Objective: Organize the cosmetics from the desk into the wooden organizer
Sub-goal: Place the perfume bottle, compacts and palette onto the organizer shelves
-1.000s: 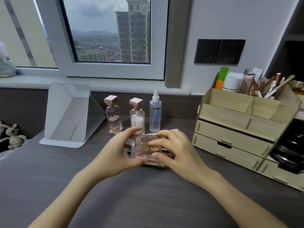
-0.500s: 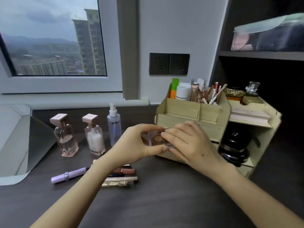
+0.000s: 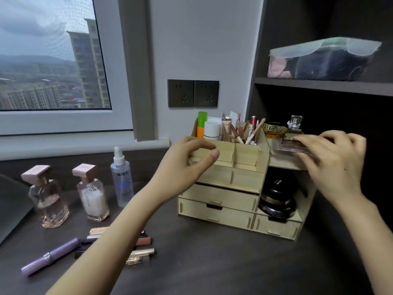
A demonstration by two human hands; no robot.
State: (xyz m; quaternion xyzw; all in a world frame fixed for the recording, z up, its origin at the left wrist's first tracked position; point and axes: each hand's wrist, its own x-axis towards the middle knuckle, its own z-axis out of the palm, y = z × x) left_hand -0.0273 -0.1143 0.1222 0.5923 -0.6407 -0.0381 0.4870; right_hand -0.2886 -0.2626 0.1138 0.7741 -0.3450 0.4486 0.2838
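Note:
The wooden organizer stands at the desk's right, with drawers below and brushes and tubes in its top bins. My right hand grips a clear eyeshadow palette over the organizer's right upper shelf; whether the palette touches the shelf I cannot tell. My left hand hovers empty in front of the organizer's top left, fingers apart. On the desk at left stand two pink-capped perfume bottles and a spray bottle. A lilac tube and several lip products lie near my left forearm.
Black round compacts fill the organizer's right lower nook. A gold jar and a glass bottle sit at the back of the right shelf. A dark shelf above carries a plastic box. A mirror's edge is at far left.
My right hand carried the palette from mid-desk up and right to the organizer's right shelf. My left hand let go of the palette and now hangs open. The view swung right.

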